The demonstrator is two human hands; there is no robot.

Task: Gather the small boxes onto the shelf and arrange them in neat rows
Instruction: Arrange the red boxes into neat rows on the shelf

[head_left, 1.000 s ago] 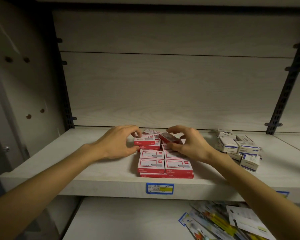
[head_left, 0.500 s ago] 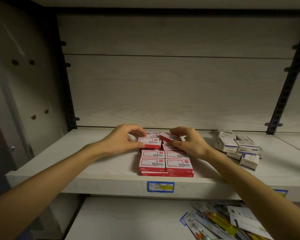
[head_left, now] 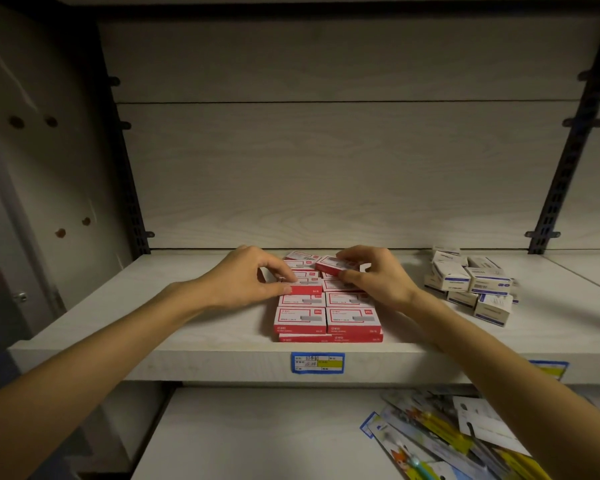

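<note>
Several small red-and-white boxes (head_left: 326,318) lie in two columns, stacked two high, near the front of the pale wooden shelf (head_left: 194,327). My left hand (head_left: 246,280) pinches one red box (head_left: 303,287) in the left column between thumb and fingers. A slightly tilted red box (head_left: 333,265) sits above the right column, gripped by my right hand (head_left: 378,277). More red boxes (head_left: 300,256) lie loose behind, partly hidden by my fingers.
A loose heap of white-and-blue boxes (head_left: 471,284) sits on the shelf to the right. A blue price tag (head_left: 317,362) marks the shelf's front edge. Packaged stationery (head_left: 447,441) lies on the lower shelf. Dark slotted uprights (head_left: 565,164) flank the back panel.
Both hands have shifted slightly toward the back of the stack. The box in my right hand has come down lower, closer to the right column.
</note>
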